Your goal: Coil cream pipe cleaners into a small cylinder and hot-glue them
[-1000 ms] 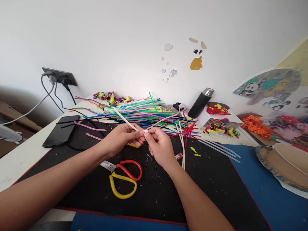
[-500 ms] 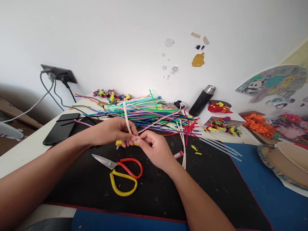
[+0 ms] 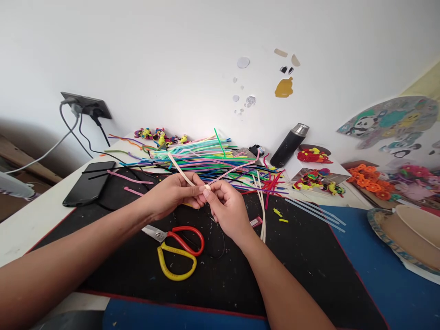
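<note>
A cream pipe cleaner [image 3: 180, 168] runs up and to the left from between my fingers, its lower end a small curled bit at the fingertips. My left hand [image 3: 184, 190] pinches it with thumb and fingers. Touching the left fingertips, my right hand [image 3: 227, 204] grips the curled end between thumb and forefinger. Scissors with one red and one yellow handle [image 3: 177, 270] lie on the black mat [image 3: 299, 270] below my hands, the blade tips partly hidden by my left forearm. Something yellow shows partly behind my left hand.
Colourful pipe cleaners [image 3: 202, 156] are piled behind my hands. A phone [image 3: 90, 183] lies at left, a black flask [image 3: 288, 146] leans at back right. Cream strips [image 3: 262, 211] and yellow bits [image 3: 277, 212] lie right of my hands. Orange flowers [image 3: 369, 180] sit far right.
Both hands have shifted slightly right and up. The cream pipe cleaner now tilts further left, and my left forearm covers the scissors' tips. Pink pieces at left show more.
</note>
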`<state>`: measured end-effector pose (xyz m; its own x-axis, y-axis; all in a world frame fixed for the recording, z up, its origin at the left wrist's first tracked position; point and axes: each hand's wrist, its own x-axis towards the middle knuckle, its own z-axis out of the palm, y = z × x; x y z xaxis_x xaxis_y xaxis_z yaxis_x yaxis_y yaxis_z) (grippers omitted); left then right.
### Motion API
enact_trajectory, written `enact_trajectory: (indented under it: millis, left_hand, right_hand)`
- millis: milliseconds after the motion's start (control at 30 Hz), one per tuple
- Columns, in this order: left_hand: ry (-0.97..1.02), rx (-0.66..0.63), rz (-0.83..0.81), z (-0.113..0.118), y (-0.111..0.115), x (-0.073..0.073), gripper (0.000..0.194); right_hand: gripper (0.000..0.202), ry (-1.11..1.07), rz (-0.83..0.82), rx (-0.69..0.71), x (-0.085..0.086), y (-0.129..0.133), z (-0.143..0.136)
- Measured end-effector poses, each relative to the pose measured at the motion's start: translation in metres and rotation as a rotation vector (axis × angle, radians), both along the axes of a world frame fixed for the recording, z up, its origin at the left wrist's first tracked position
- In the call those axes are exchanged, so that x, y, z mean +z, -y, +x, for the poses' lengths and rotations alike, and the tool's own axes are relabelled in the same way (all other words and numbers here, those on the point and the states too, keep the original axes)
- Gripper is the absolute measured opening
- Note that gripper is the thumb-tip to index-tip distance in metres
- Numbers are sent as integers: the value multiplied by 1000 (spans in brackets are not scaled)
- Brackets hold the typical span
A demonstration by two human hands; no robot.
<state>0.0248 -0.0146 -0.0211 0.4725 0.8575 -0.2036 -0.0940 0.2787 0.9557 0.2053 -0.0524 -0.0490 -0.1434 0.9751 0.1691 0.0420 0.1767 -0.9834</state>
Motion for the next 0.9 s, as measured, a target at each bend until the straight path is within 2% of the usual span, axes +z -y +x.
enact_trajectory:
  millis: [267, 433, 600, 700, 900]
  left_hand:
    - [-256, -246, 187, -26, -15, 21, 34]
    - [-429, -365, 282, -32, -15, 25, 29]
    - [-550, -424, 339, -34, -10, 28, 25]
    - [-466, -355, 304, -31, -9, 25, 28]
    - [-146, -66, 97, -11, -7, 6, 41]
  right_hand:
    - [25, 158, 54, 67, -1, 1, 1]
    - [23, 279, 72, 137, 0, 3, 0]
    - [20, 380, 88, 173, -2, 4, 0]
    - [18, 314, 93, 111, -6, 2, -1]
    - [27, 91, -12, 15, -4, -1, 0]
